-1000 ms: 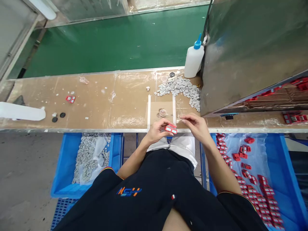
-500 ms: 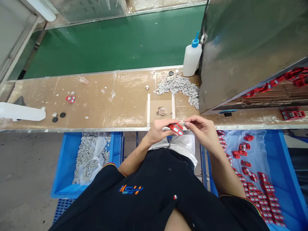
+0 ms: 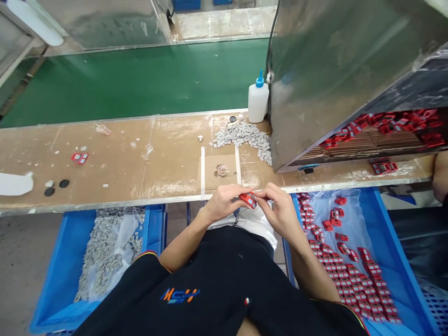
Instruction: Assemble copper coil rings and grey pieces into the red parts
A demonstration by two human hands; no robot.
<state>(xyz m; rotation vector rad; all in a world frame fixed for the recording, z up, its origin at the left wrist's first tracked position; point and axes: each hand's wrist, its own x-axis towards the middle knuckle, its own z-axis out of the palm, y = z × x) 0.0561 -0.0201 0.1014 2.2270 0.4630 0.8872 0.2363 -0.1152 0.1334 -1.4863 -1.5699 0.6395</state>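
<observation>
My left hand grips a small red plastic toy part, resembling a car body, with pale squares on its side. It is held just past the near edge of the bench, above my lap. My right hand is closed in a pinch, its fingertips against the right end of the red part. A small grey piece seems to be in that pinch, mostly covered by the fingers. Beyond my hands, a pile of small grey tiles lies on the cardboard-covered bench, near a clear round blob on a taped cardboard square.
A white bottle with blue nozzle stands beside a metal housing at right. Blue bins with grey pieces and red parts flank my lap. A green belt runs behind the bench. Another person's arm shows far right.
My right hand has moved left, bringing its pinched fingertips from beside the red part onto its end. The whole view has shifted, with the bench now further left and lower.
</observation>
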